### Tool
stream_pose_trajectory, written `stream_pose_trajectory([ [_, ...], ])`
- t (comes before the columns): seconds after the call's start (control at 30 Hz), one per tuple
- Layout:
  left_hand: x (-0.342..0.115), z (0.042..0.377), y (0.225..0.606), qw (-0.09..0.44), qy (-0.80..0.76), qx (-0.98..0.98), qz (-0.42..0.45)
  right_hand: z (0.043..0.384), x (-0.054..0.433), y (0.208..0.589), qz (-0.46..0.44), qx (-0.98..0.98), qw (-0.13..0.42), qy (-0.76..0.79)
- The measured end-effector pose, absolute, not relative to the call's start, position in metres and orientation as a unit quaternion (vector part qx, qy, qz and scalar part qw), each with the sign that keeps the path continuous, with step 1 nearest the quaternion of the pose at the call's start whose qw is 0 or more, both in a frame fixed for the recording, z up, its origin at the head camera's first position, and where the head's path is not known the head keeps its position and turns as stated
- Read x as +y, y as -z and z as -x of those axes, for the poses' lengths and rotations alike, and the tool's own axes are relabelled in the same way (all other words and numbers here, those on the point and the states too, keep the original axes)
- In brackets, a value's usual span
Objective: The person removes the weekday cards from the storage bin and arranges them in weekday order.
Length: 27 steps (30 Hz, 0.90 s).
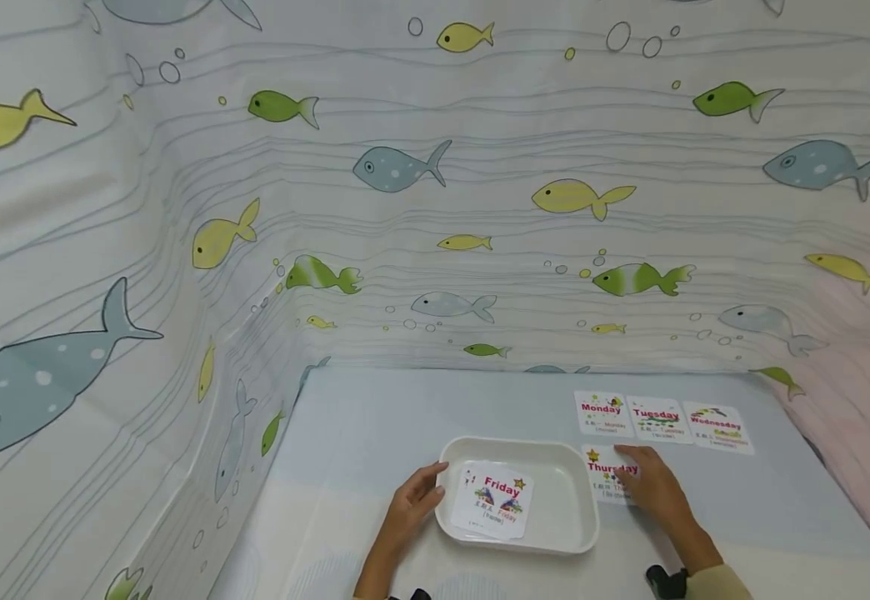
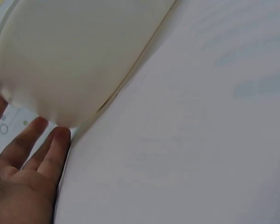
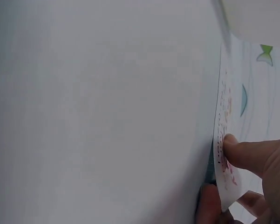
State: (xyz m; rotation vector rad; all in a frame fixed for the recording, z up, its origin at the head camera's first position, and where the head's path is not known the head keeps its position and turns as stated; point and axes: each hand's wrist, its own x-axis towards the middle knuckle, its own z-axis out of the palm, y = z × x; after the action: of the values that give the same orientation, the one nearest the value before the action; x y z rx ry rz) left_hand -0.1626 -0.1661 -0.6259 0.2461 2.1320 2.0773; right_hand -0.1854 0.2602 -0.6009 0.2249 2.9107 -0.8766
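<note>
A white rectangular tray [image 1: 562,508] stands on the table with a small stack of cards inside it, a Friday card [image 1: 506,512] on top. My left hand [image 1: 410,500] is at the tray's left end; its fingertips touch the outer wall of the tray [image 2: 79,51] in the left wrist view. My right hand [image 1: 658,492] pinches the Thursday card [image 1: 602,477] by its right side, just right of the tray. In the right wrist view the thumb lies on the printed face of the card and a fingertip shows behind its edge.
Behind the Thursday card lie a Monday card [image 1: 602,423], a Tuesday card [image 1: 658,429] and a Wednesday card [image 1: 718,437] in a row. The table [image 1: 375,408] is bordered by fish-patterned cloth [image 1: 375,217] at the back and sides.
</note>
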Motion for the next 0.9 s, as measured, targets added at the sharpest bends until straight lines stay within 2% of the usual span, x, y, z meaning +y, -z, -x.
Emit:
stream_pose_trajectory([
  [0.3,-0.1653,0.1632,0.6241,0.086,-0.694,0.711,-0.072,0.1839,0.2614,0.6004,-0.088,0.971,0.034,0.220],
  [0.9,-0.1649,0.1625,0.6260,0.089,-0.702,0.703,-0.070,0.1839,0.2564,0.6023,-0.099,0.974,0.034,0.199],
])
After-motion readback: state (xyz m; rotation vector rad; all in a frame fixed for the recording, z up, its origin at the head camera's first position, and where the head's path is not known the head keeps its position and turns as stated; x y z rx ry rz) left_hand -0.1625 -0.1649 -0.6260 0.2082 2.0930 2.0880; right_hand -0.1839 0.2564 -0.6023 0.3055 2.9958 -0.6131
